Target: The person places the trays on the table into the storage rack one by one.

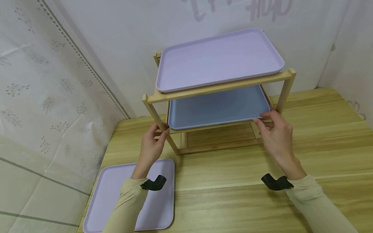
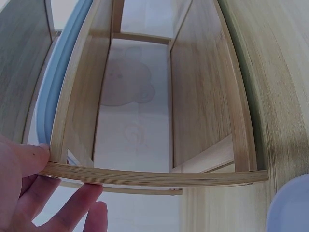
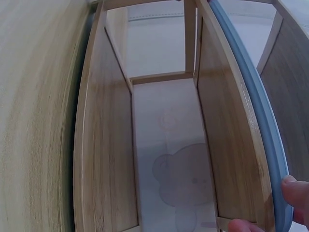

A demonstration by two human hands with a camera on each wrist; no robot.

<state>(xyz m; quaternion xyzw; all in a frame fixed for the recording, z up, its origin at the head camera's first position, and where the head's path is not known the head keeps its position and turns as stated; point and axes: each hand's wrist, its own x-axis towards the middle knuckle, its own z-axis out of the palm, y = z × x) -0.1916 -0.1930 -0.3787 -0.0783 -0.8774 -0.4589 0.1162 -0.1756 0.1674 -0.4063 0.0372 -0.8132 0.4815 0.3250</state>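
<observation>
A three-tier wooden rack [image 1: 215, 147] stands on the table, with a blue tray [image 1: 219, 108] on its middle shelf. At the rack's left front post, my left hand [image 1: 150, 143] pinches the wood beside the tray's corner. The left wrist view shows that thumb [image 2: 36, 157] at the tray's corner and the fingers curled along the post. My right hand [image 1: 277, 134] pinches the tray's right front corner. In the right wrist view its thumb [image 3: 295, 192] presses the tray's rim, while another fingertip [image 3: 241, 226] is at the shelf's edge below.
A lilac tray [image 1: 218, 60] lies on the rack's top shelf. Another lilac tray [image 1: 158, 207] lies on the wooden table [image 1: 220, 202] at the left, partly under my left forearm. A patterned curtain [image 1: 39, 107] hangs along the left side, and pale cloth [image 1: 116, 34] is behind the rack.
</observation>
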